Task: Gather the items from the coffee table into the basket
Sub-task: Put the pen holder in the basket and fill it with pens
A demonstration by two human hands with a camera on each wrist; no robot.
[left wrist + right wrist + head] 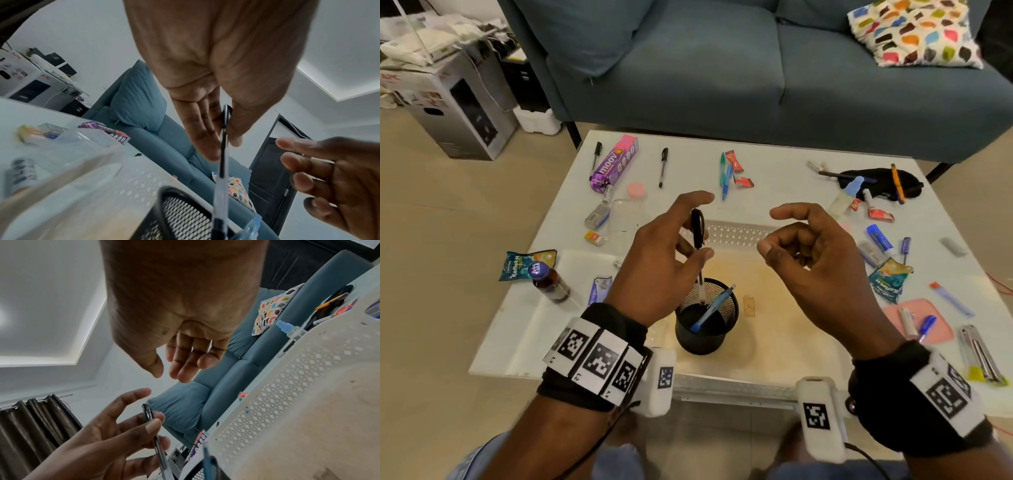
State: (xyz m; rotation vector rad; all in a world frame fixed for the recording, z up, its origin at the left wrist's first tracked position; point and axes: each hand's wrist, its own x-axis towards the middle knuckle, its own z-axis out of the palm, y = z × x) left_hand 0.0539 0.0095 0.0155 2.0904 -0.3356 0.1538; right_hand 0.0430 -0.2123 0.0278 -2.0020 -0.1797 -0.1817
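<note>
A white perforated basket [739,233] sits in the middle of the white coffee table [774,164]. Inside it stands a black mesh pen cup [707,329] holding a blue pen [714,306]. My left hand [702,228] pinches a clear pen with a black cap [701,274] upright, its lower end inside the cup's mouth. The left wrist view shows this pen [223,162] between thumb and fingers above the cup [185,216]. My right hand [772,231] hovers to the right over the basket, its fingers loosely curled around nothing, as the right wrist view [170,373] confirms.
Loose items lie around the basket: a purple moov box [614,164], black pens [663,166], a brown bottle [551,282], sachets, a pink tray [921,322] and a black pouch [876,181]. A blue sofa [722,68] stands behind the table.
</note>
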